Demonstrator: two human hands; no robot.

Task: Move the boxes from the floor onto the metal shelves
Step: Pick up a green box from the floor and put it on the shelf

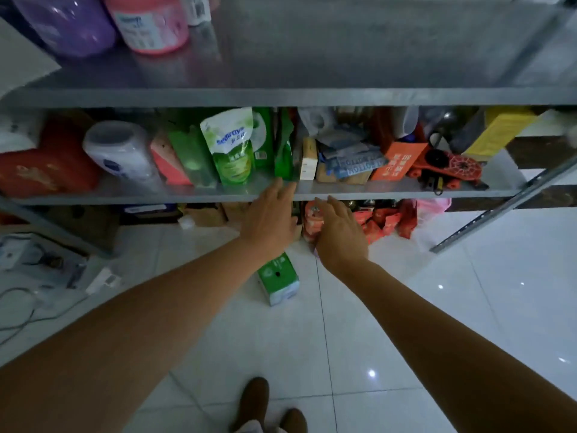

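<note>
A green and white box lies on the white tiled floor, just below my two hands. Both arms stretch toward the metal shelves. My left hand has straight fingers, and its fingertips reach the front edge of the middle shelf beside a green packet. My right hand hovers with relaxed, spread fingers in front of the lower gap and holds nothing. The top shelf is bare metal on its right side.
The middle shelf is crowded: a green refill pouch, a white tub, an orange box, a red toy. Red packets and cardboard boxes sit under the shelves. Cables and small items litter the floor at left.
</note>
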